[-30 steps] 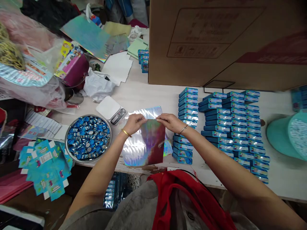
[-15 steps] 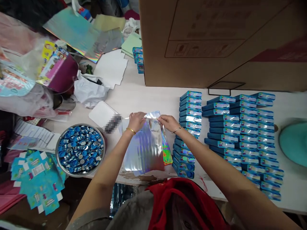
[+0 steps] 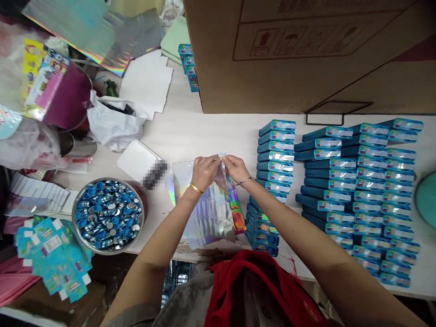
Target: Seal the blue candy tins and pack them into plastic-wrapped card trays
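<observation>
Shiny silver holographic film (image 3: 208, 217) lies in a layered stack on the table in front of me. Over the upper edge of this stack my left hand (image 3: 205, 173) is closed, its fingertips pinching the film's top. Right beside it my right hand (image 3: 236, 169) pinches the same upper edge, fingertips almost touching those of the left. A more brightly rainbow-coloured strip (image 3: 238, 213) shows along the right side, partly beneath the film. What exactly sits between the fingertips is small and partly hidden.
A metal bowl of blue-and-silver caps (image 3: 108, 215) stands left. Rows of blue boxes (image 3: 275, 156) line the right, with more blue boxes (image 3: 368, 196) beyond. A large cardboard carton (image 3: 272, 86) blocks the back. Flattened turquoise cartons (image 3: 54, 259) lie lower left; a white bag (image 3: 117, 125) sits behind the bowl.
My hands have come closer together at the film's top edge, the left moving right towards the other. The camera view has shifted, and the boxes on the right look larger.
</observation>
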`<state>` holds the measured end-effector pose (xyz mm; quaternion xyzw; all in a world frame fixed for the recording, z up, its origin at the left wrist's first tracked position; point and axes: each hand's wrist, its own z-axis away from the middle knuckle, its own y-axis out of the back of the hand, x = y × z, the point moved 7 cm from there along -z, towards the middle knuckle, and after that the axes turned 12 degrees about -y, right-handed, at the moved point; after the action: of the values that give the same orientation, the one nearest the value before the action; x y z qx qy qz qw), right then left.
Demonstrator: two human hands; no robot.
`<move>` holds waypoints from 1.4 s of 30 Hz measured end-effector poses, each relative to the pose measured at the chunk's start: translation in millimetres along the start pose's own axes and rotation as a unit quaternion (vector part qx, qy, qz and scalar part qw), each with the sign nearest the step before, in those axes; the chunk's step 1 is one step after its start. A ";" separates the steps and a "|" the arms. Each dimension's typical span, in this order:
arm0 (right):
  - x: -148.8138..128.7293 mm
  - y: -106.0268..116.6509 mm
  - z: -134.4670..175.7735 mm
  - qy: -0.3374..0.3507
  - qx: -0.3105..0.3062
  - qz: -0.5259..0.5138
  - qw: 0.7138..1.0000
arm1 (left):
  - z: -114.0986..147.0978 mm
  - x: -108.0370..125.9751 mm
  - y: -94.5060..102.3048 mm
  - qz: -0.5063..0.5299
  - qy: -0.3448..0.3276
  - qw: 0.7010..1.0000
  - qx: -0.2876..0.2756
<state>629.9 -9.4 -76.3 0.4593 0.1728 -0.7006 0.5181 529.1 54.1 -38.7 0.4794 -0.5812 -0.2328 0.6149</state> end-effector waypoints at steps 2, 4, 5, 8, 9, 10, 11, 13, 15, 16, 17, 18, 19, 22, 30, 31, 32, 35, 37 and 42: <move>2.6 0.6 -1.4 -0.006 0.005 -0.007 1.000 | 0.4 0.1 -1.9 0.005 0.002 1.000 0.001; 6.5 1.9 -3.0 -0.015 0.009 -0.013 1.000 | 2.0 1.7 -3.2 0.010 0.002 1.000 0.010; 9.2 2.7 -4.2 -0.020 0.009 -0.014 1.000 | 4.0 3.6 -3.3 0.012 0.001 1.000 0.017; 18.9 6.1 -9.7 -0.032 0.018 -0.010 0.999 | 17.4 17.0 -1.6 0.023 -0.016 0.999 0.031; 22.5 7.4 -12.0 -0.034 0.023 -0.005 0.999 | 24.0 24.5 -0.2 0.035 -0.031 0.998 0.033; 26.2 8.6 -14.3 -0.038 0.030 0.002 0.999 | 31.3 32.3 2.1 0.054 -0.048 0.997 0.037; 29.7 9.6 -16.4 -0.041 0.036 0.009 0.998 | 38.6 39.0 5.7 0.079 -0.058 0.994 0.047; 34.9 10.2 -19.0 -0.047 0.044 0.019 0.998 | 49.9 42.4 16.5 0.132 -0.036 0.986 0.097; 35.8 9.2 -18.2 -0.043 0.045 0.019 0.998 | 53.9 30.7 26.3 0.156 0.038 0.973 0.163; 34.3 8.5 -16.7 -0.036 0.044 0.014 0.998 | 51.8 22.4 28.2 0.153 0.074 0.968 0.184; 32.1 7.5 -14.5 -0.028 0.042 0.008 0.999 | 46.2 14.6 27.6 0.142 0.095 0.967 0.188; 29.5 6.4 -12.2 -0.022 0.040 0.000 0.999 | 37.4 8.1 24.3 0.128 0.099 0.971 0.176; 26.8 5.5 -9.9 -0.017 0.038 -0.007 0.999 | 26.7 3.1 18.6 0.114 0.089 0.978 0.151; 21.7 2.4 -6.6 -0.022 0.030 -0.019 0.999 | -0.3 -5.6 -4.1 0.065 0.043 0.995 0.056; 28.8 3.8 -12.5 -0.048 0.045 -0.060 0.996 | 0.3 -3.9 -25.1 0.019 0.031 0.999 0.031; 30.9 4.4 -13.7 -0.047 0.049 -0.061 0.996 | 3.0 -2.1 -24.6 0.021 0.025 0.999 0.037; 33.1 5.3 -15.4 -0.046 0.054 -0.060 0.996 | 6.6 -0.1 -23.2 0.023 0.020 0.999 0.044; 37.5 10.3 -22.5 -0.044 0.083 -0.022 0.995 | 24.3 11.2 -12.0 0.041 0.017 0.996 0.074; 34.7 14.4 -24.7 -0.042 0.103 0.027 0.993 | 41.0 25.9 4.1 0.068 0.024 0.992 0.107; -4.2 28.0 20.8 0.061 0.120 0.061 0.989 | 83.5 73.1 62.6 0.190 0.131 0.945 0.232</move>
<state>645.2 -33.2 -55.5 0.5701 0.0904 -0.6540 0.4890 449.6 -7.2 39.8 0.5156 -0.6136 0.0943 0.5906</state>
